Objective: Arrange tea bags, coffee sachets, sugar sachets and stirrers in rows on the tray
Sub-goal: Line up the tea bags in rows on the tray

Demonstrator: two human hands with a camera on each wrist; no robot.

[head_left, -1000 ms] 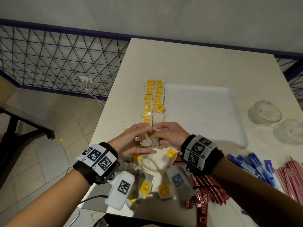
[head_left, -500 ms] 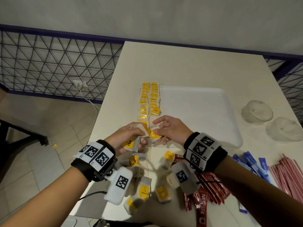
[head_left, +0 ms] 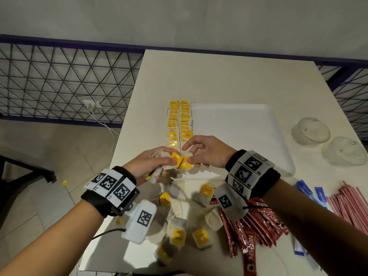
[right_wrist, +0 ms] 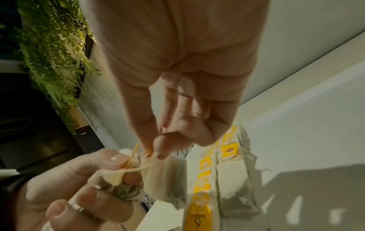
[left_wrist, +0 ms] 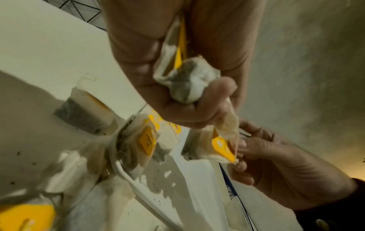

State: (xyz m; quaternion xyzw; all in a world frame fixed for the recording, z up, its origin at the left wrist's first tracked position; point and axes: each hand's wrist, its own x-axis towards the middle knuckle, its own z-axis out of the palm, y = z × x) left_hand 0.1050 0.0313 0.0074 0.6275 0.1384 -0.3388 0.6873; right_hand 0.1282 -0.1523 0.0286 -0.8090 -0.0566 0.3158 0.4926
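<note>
The left hand point(head_left: 148, 163) holds a bunch of tea bags point(left_wrist: 185, 79); the right hand point(head_left: 207, 152) grip pinches one tea bag point(head_left: 186, 163) at frame centre, over the tray point(head_left: 249, 136) near edge, below two rows point(head_left: 179, 122).

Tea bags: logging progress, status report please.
Left hand grips bunched tea bags. Right hand pinches one bag at the tray edge. Nothing blocking.

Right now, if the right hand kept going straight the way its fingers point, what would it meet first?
Probably the left hand and the bunch of tea bags it holds; the right hand already pinches one there, at the tray's near left corner.
</note>
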